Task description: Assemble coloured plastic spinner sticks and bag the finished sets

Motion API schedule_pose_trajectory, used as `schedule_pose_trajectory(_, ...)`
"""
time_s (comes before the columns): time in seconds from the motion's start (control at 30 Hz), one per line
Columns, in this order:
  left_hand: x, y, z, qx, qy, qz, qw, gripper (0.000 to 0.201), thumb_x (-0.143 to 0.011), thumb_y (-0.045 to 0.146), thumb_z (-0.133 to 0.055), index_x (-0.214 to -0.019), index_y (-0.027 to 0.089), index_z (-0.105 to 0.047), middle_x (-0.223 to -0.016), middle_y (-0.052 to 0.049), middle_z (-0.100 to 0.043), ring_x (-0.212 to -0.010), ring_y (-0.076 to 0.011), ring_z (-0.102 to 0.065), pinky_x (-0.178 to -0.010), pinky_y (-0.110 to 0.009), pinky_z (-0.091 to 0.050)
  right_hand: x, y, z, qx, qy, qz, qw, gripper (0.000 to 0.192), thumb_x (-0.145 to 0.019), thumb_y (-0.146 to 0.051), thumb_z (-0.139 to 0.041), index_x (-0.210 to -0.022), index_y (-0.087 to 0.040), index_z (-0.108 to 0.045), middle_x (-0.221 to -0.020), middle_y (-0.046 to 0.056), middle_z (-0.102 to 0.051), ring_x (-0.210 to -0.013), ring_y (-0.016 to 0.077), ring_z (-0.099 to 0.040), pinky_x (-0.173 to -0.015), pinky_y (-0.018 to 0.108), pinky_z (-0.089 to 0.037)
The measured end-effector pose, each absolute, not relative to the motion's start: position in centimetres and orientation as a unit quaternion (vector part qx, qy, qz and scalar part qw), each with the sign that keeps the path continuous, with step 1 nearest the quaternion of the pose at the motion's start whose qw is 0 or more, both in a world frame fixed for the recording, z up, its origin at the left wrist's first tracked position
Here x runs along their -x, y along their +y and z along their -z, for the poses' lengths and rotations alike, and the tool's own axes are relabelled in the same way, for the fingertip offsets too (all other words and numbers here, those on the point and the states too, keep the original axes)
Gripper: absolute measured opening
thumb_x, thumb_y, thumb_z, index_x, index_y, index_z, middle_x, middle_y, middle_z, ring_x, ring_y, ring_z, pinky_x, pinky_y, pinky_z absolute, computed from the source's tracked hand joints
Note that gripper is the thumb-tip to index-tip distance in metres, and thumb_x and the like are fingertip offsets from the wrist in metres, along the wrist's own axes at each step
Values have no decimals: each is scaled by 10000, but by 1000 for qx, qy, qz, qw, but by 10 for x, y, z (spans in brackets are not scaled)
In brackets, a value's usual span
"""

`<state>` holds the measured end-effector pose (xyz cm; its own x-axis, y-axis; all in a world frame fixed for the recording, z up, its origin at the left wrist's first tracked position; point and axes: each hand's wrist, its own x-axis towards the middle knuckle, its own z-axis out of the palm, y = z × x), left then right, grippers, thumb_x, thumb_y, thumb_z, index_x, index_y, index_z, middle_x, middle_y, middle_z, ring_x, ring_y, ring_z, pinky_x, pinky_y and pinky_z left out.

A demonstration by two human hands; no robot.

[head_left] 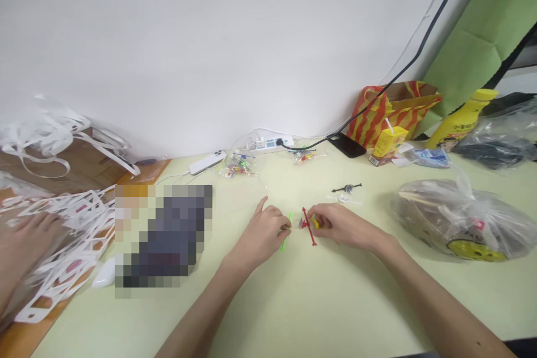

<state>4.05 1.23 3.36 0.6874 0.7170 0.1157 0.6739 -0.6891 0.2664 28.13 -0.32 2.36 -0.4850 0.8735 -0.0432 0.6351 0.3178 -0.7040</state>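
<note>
Red stick: your right hand (pixel 342 225) pinches a thin red plastic stick (pixel 309 227) with closed fingertips, near the middle of the table; a small yellow bit (pixel 315 224) shows at the same fingertips.
Red stick axis: it runs from upper left to lower right, far end toward the wall, near end toward you.
Green stick: your left hand (pixel 260 233) grips a green stick (pixel 287 232), fingers curled shut, index finger raised; it slants down to the left.
Gap: the two sticks are just beside each other, not touching.
Surface: pale yellow-green table (pixel 310 302), white wall behind.
Around: black pin (pixel 346 187) beyond your right hand, clear bag of small parts (pixel 237 166), power strip (pixel 268 144), phone (pixel 347 145), bagged goods (pixel 457 218) at right, white plastic cut-outs (pixel 67 224) at left.
</note>
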Motion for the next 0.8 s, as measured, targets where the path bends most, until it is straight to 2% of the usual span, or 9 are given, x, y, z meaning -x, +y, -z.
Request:
schedule_pose_trajectory(0.13, -41, 11, -33, -915, 374, -109, 104, 182, -908, 186, -568, -778, 236, -685, -779, 17, -674, -883, -178, -644, -1218, -534, -175, -281, -3, -25, 462, -787, -368, 178, 252, -821, -215, -631, -1069, -234, -674, -805, -11, -630, -698, 149, -561, -613, 238, -386)
schedule_pose_trajectory(0.23, -39, 11, -32, -914, 376, -112, 100, 134, -917, 206, -584, -835, 240, -683, -829, 16, -683, -908, -179, -647, -1217, -531, -187, -291, 1, -28, 468, -770, -383, 201, 293, -834, -351, -674, -1102, -233, -655, -830, -3, -669, -732, 168, -604, -658, 259, -423)
schedule_pose_trajectory(0.3, -39, 11, -33, -910, 381, -131, 91, 96, -935, 249, -588, -963, 250, -680, -941, -2, -688, -969, -187, -641, -1213, -520, -216, -304, 6, -30, 511, -751, -337, 246, 262, -893, -427, -602, -1048, -225, -662, -861, 18, -693, -765, 184, -618, -693, 282, -430)
schedule_pose_trajectory(0.4, -46, 11, -39, -907, 380, -163, 79, 213, -971, 336, -556, -1159, 266, -630, -1129, -33, -658, -1086, -199, -609, -1207, -502, -245, -327, 14, -27, 598, -720, -197, 291, 264, -959, -391, -472, -953, -212, -666, -876, 44, -703, -794, 204, -610, -729, 320, -408)
schedule_pose_trajectory(0.53, -68, 11, -42, -931, 327, -137, 85, 243, -995, 368, -511, -1193, 282, -623, -1213, -45, -634, -1182, -216, -570, -1197, -516, -255, -347, 21, -17, 633, -737, -85, 221, 217, -917, -347, -529, -1000, -223, -686, -881, 60, -711, -907, 259, -599, -831, 388, -355)
schedule_pose_trajectory(0.67, -87, 11, -29, -951, 282, -96, 79, 168, -963, 322, -574, -1084, 290, -687, -1174, -36, -657, -1168, -226, -578, -1187, -529, -266, -349, 22, -7, 635, -756, -77, 142, 267, -874, -357, -567, -1080, -235, -687, -872, 56, -709, -930, 276, -604, -841, 407, -329)
schedule_pose_trajectory(0.8, -89, 11, -18, -955, 271, -100, 71, 152, -945, 210, -581, -970, 282, -712, -1071, -8, -686, -1080, -195, -609, -1204, -510, -242, -345, 23, -3, 637, -756, -88, 122, 235, -853, -316, -570, -1025, -205, -686, -845, 52, -702, -899, 255, -613, -838, 394, -329)
